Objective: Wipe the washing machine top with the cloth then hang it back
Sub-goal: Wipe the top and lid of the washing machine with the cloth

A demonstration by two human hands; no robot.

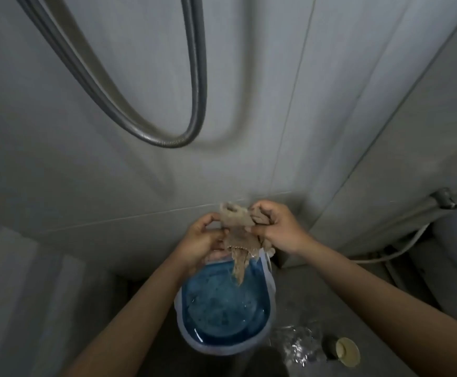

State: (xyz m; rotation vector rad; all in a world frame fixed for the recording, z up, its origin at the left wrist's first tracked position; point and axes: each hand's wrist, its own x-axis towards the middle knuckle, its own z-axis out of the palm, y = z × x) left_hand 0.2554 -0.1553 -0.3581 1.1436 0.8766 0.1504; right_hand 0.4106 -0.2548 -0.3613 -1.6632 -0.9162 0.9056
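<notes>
A wet beige cloth (238, 235) hangs bunched between both hands, its lower tip dangling over a blue bucket (223, 308) that holds water. My left hand (201, 240) grips the cloth's left side. On the right, my right hand (275, 227) pinches its upper part. Both hands are held above the bucket's far rim, close to the tiled wall. The washing machine top is not in view.
A grey shower hose (145, 110) loops down the wall above. A thinner white hose and a fitting (443, 198) run along the right wall. A floor drain with its cover off (343, 351) lies right of the bucket on the wet floor.
</notes>
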